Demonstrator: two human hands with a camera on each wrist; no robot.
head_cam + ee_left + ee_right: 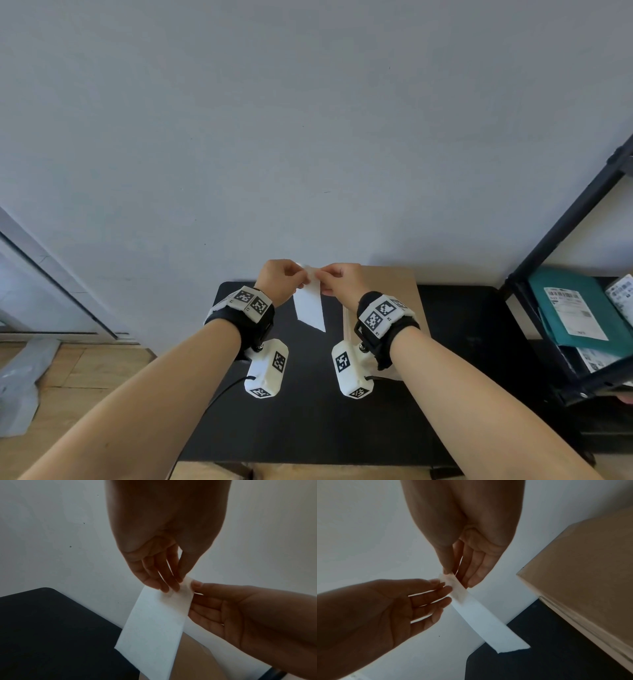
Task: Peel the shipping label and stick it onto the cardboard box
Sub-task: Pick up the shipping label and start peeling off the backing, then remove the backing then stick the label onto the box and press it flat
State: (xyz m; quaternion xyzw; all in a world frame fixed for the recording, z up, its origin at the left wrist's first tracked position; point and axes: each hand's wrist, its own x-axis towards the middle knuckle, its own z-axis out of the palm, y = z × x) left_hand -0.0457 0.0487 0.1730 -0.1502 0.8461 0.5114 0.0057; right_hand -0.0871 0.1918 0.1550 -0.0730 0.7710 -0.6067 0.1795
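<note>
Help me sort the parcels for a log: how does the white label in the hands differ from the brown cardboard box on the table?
The shipping label is thin, white paper; the cardboard box is a brown solid block. The label hangs in the air, pinched at its top edge by the left hand and right hand; the box rests on the black table, untouched. The label is much smaller than the box. Both have straight edges and show no print here.

A plain pale grey wall fills most of the view. A black table stands against it on a wooden floor. A black metal shelf stands at the right, holding parcels.
</note>
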